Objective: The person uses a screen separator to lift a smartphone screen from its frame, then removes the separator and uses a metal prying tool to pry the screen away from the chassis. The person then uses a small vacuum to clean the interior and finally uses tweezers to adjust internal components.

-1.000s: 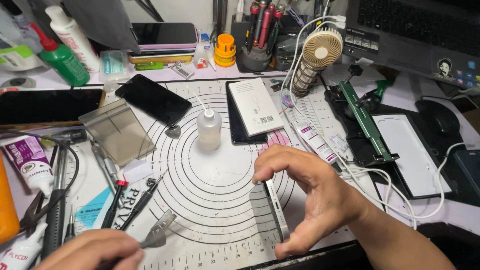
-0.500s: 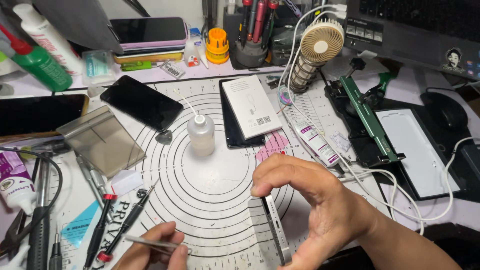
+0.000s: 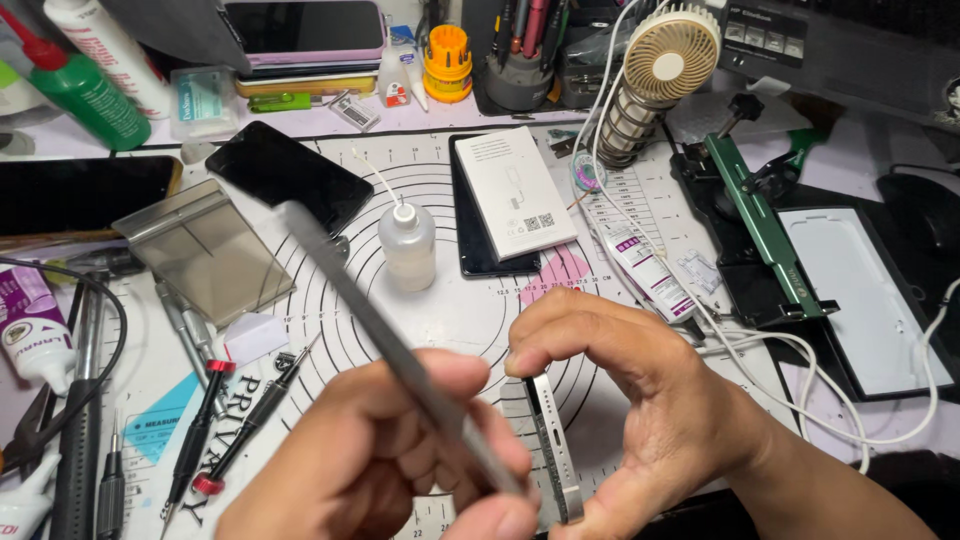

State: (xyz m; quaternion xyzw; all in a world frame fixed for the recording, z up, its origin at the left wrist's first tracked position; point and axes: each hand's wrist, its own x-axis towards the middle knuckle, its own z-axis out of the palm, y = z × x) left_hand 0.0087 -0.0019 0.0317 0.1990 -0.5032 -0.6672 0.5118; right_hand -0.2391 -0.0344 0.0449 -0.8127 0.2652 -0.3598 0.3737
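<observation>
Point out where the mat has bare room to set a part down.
Bare mat between the dropper bottle, white box and right hand. Crowded left, around the screwdrivers and metal plate.

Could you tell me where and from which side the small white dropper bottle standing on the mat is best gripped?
Probably around the round body of the dropper bottle, from its right side, fingers and thumb wrapping the wall. It stands upright, and its thin needle tip offers no hold. A black phone crowds its left.
</observation>
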